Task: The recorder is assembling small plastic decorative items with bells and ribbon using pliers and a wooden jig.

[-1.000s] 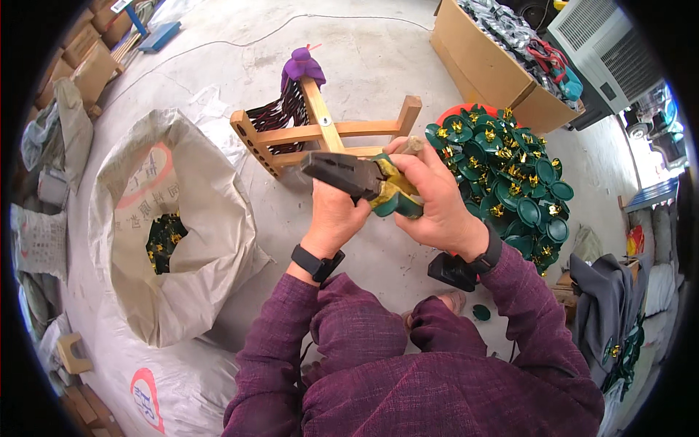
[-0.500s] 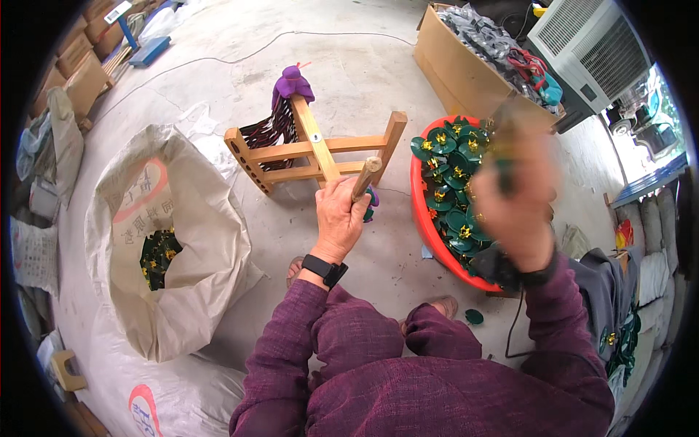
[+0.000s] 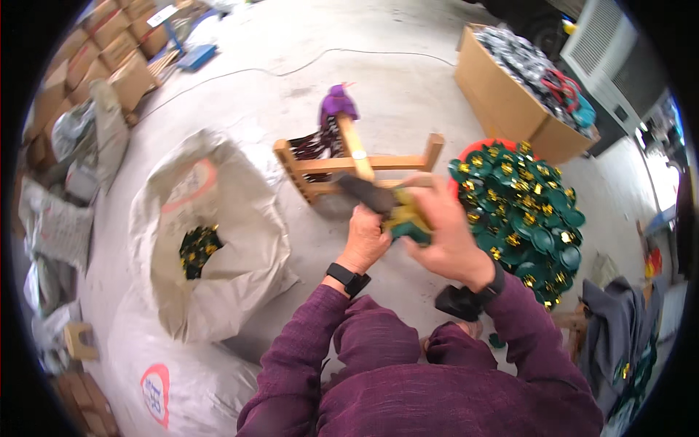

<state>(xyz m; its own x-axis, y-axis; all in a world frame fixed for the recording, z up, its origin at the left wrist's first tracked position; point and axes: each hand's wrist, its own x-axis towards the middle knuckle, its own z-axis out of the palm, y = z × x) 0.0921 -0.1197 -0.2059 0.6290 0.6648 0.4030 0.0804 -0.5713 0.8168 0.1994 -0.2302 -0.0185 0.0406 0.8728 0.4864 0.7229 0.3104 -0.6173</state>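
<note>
My left hand (image 3: 362,244) is closed in front of the wooden stand (image 3: 397,163), at the lower end of a dark brown rod (image 3: 366,194) that is blurred and tilted left. Beside it my right hand (image 3: 445,231) is closed on a green and gold piece (image 3: 409,218), also smeared by motion. That piece touches or overlaps the rod; I cannot tell which. A purple cloth wrap (image 3: 338,105) covers the stand's far end, and dark cords (image 3: 317,146) hang across its left side. Green discs with gold trimmings (image 3: 520,211) are heaped in the red basin (image 3: 473,148) on my right.
An open woven sack (image 3: 218,298) holds similar green and gold pieces on my left, beside a full white sack (image 3: 186,386). A cardboard box (image 3: 502,95) of grey items stands far right. Grey cloth (image 3: 615,320) hangs near right. A cable (image 3: 306,62) crosses the floor.
My right hand has moved left from over the basin to my left hand. The rod, light and upright before, now looks dark and tilted. The whole view has shifted.
</note>
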